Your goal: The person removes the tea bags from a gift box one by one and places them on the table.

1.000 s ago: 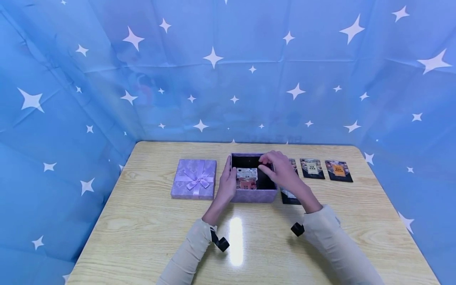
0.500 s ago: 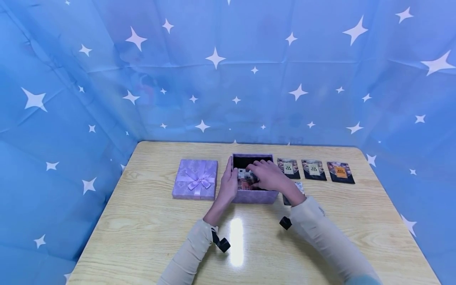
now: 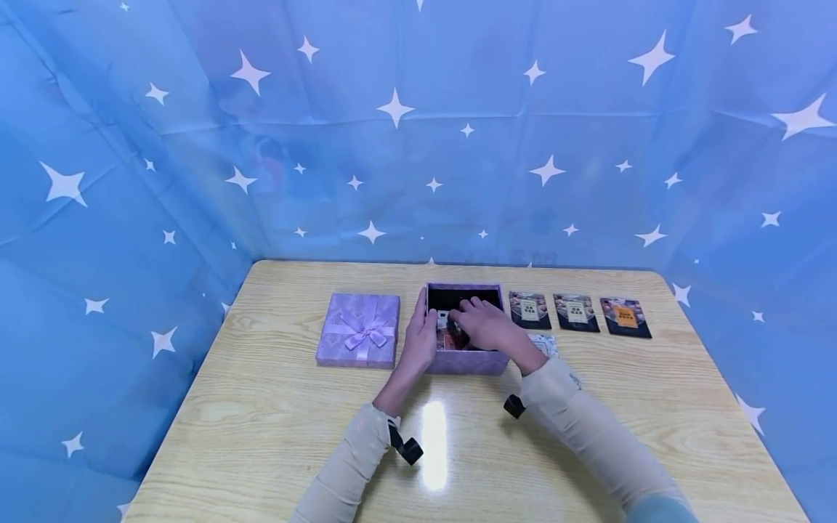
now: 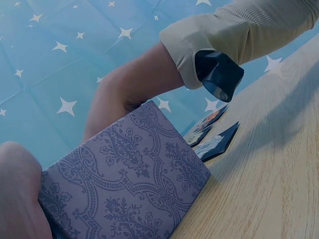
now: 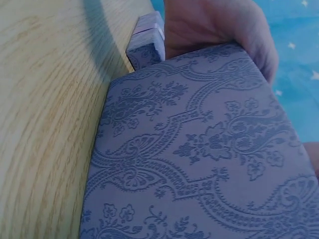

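Note:
A purple patterned gift box [image 3: 466, 363] stands lidless on the table, dark inside. My left hand [image 3: 420, 338] grips its left wall, with the thumb over the rim and the fingers along the outside. Inside, at the left, lie small printed packets, a pale one [image 3: 442, 318] behind a reddish one [image 3: 441, 341]. My right hand [image 3: 482, 327] reaches over the box's right side, its fingers down among these packets. The fingertips are hidden, so whether they pinch anything is unclear. In the right wrist view the box's patterned wall [image 5: 189, 144] covers the right hand's work.
Left of the box lies its purple lid [image 3: 358, 330] with a ribbon bow. To the right are two dark packets with pale labels [image 3: 530, 311] [image 3: 577, 312] and one with an orange label [image 3: 625, 317]. A pale-patterned packet [image 3: 544, 344] is partly under the right forearm.
My right hand has moved left and down, from the box's right part onto the packets inside. The left hand keeps its grip on the box wall.

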Demonstrator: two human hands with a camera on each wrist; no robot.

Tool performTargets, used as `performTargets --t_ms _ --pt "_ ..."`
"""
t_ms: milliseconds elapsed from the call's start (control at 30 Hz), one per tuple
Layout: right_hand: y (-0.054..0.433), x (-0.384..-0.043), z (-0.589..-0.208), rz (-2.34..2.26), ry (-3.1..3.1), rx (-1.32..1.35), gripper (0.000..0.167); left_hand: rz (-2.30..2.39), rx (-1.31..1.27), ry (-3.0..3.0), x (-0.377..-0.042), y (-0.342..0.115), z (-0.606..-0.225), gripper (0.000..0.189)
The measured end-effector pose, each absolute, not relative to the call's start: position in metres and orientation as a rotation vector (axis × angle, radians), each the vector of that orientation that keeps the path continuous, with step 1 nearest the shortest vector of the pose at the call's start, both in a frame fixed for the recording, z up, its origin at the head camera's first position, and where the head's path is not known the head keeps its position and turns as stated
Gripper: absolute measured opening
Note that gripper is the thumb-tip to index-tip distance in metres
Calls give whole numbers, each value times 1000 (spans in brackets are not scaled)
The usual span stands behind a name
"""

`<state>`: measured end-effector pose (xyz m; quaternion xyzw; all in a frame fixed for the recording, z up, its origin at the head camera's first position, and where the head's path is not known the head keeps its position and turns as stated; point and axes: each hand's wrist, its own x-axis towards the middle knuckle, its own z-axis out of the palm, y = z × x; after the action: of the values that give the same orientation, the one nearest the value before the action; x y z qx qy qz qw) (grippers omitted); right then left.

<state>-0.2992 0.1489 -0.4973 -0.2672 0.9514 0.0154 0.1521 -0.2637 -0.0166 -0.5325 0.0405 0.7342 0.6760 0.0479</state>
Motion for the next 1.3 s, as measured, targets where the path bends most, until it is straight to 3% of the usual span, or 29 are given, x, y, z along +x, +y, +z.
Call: performTargets --t_ms 267,800,967,1300 --pt "150 -302 -499 -23 2690 -762 51 2061 116 2258 -264 -16 -533 58" --pt "149 -300 -496 -110 2609 -640 55 2060 118 2259 -265 -15 -535 59" --pt "151 -300 -496 -171 2593 -682 50 2076 138 2247 -265 -16 -534 59" --pt "151 -303 -496 -363 2601 -868 61 2057 151 2318 -266 -15 -534 59"
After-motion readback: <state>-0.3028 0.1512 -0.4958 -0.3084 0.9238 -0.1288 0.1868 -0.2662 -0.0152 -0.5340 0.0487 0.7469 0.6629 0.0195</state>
